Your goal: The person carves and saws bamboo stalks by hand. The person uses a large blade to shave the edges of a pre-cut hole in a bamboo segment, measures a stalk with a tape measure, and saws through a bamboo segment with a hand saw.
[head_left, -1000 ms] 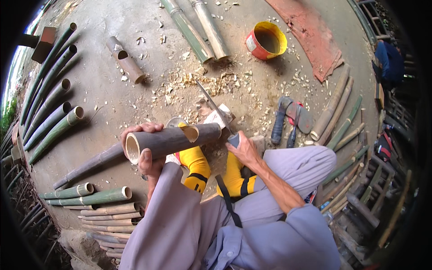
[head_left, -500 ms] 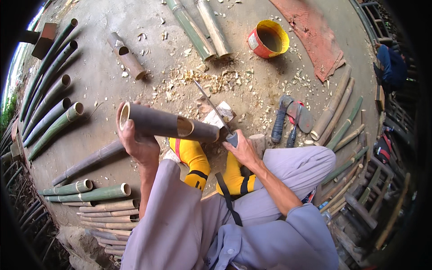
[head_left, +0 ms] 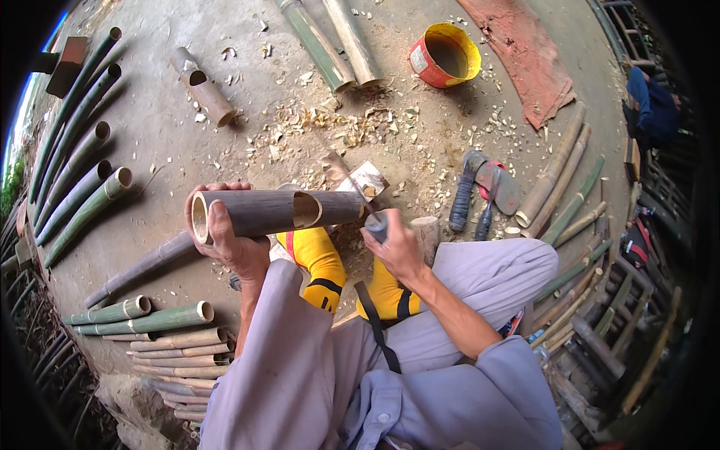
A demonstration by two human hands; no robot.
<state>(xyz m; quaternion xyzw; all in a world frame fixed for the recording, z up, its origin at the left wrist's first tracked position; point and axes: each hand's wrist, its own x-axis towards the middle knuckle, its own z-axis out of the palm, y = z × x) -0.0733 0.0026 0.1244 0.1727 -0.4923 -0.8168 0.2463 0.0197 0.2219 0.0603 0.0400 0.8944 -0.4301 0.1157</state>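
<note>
Presently, a dark bamboo tube (head_left: pixel 277 212) is held off the floor, its long axis running nearly level from left to right across the person's front. The left hand (head_left: pixel 229 244) is closed around the tube's left, open end, with the thumb laid over the rim. A notch is seen cut in the tube's upper wall, right of the middle. The right hand (head_left: pixel 394 247) is closed on the handle of a knife (head_left: pixel 360 196), whose thin blade points up and away, crossing just behind the tube's right end; whether the blade touches the tube cannot be told. The notch lies to the left of the right hand, which is the nearer of the two to it. Shavings (head_left: pixel 330 127) are scattered on the floor (head_left: pixel 150 127) beyond.
</note>
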